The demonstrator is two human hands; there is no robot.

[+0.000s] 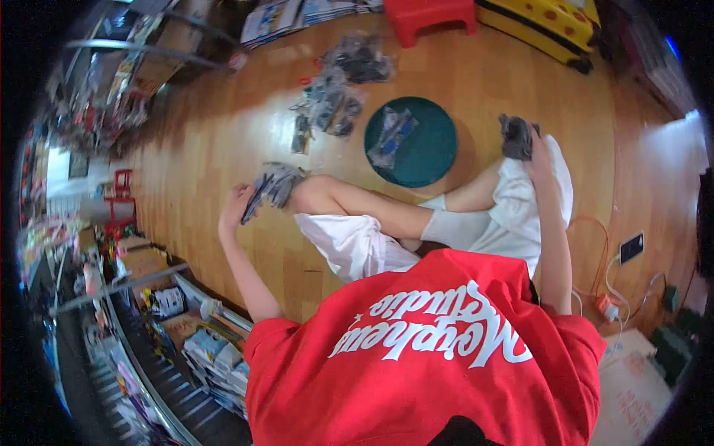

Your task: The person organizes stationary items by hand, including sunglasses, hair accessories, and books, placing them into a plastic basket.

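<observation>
My left hand (238,202) is closed on the edge of a grey and dark-blue packet (277,186), which has a shiny plastic look and lies beside my left knee. What is inside it is too blurred to name. Over my right knee, my right hand (534,152) grips a dark grey bundle (515,137); its kind cannot be made out. Between the hands and farther off, a clear plastic packet (394,136) with blue and dark contents rests on a round dark green stool or cushion (428,167).
Several clear packets (335,108) with dark contents lie on the wooden floor beyond my left knee. A red stool (431,16) and a yellow suitcase (543,30) stand at the back. Loaded shelving (201,334) lines the left. A phone (632,247) and cables lie at right.
</observation>
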